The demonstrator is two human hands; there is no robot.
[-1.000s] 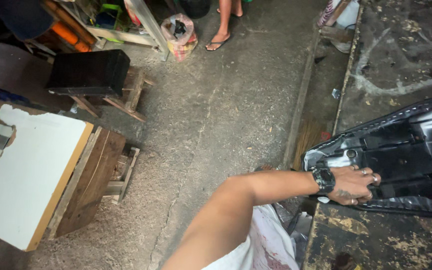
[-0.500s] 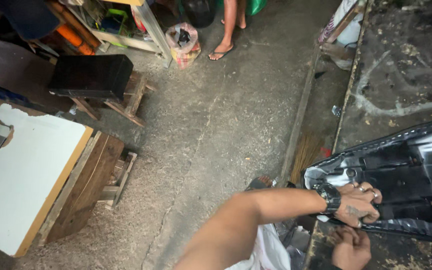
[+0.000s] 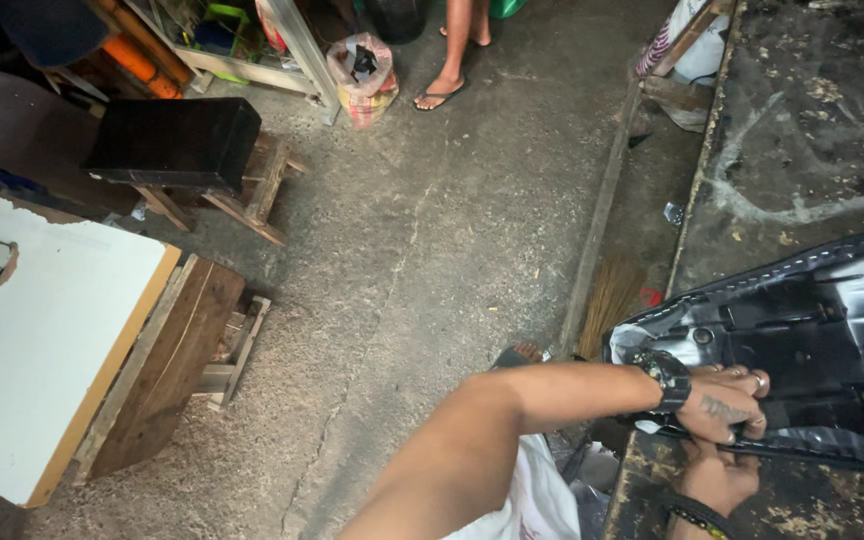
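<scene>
Motorcycle seat (image 3: 802, 340), upside down on the dark workbench (image 3: 812, 110), both hands at its near edge.

One black seat base lies underside up; its cover looks pulled over the front rim, the near edge seemingly unfinished. Left hand (image 3: 727, 405), wearing a watch, presses fingers closed on that edge. Right hand (image 3: 717, 475) sits just below, curled at the rim; whether it grips cannot be told. One white tabletop (image 3: 42, 340), one black stool (image 3: 177, 140), one person's sandalled foot (image 3: 442, 92).

Just one view here, a head cam looking steeply down from standing height. The concrete floor (image 3: 432, 250) fills the middle, the dark workbench (image 3: 812, 120) sits at 3 o'clock, and both hands are close at 5 o'clock.
</scene>
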